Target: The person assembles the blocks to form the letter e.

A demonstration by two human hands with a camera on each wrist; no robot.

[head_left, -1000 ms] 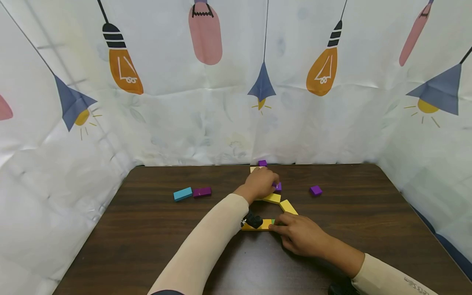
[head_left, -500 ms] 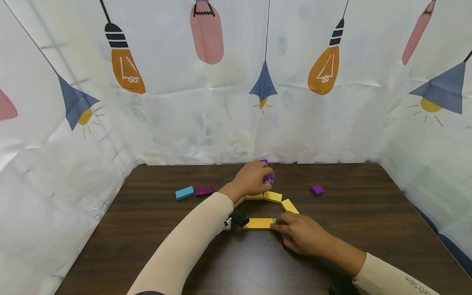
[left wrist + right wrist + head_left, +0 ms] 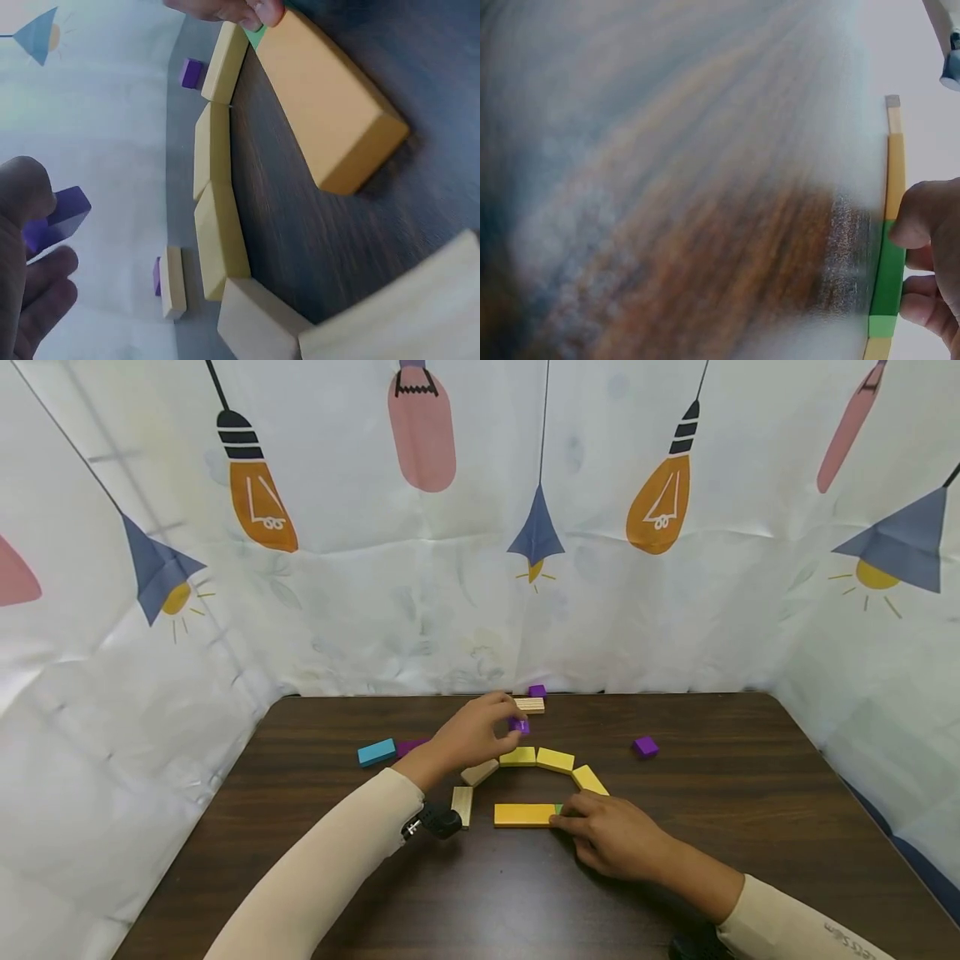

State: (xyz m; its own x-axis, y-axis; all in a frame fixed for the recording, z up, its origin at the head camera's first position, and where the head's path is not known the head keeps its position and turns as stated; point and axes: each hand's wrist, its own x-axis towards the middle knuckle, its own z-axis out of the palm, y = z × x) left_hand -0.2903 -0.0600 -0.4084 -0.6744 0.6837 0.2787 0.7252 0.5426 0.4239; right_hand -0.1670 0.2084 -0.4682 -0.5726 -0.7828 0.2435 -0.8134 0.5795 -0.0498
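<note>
I see the worktop bearing an arc of blocks, the left hand at its far side, the right hand at its near right. The orange block runs sideways across its opening, end to end with the green block the right hand pinches; the left hand pinches the purple block, just past the arc

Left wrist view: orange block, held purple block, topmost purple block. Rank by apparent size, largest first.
1. Orange block
2. Held purple block, partly hidden
3. Topmost purple block

Looks only: the held one seems nearer the camera than the topmost, so I can't rank those two by true size.
</note>
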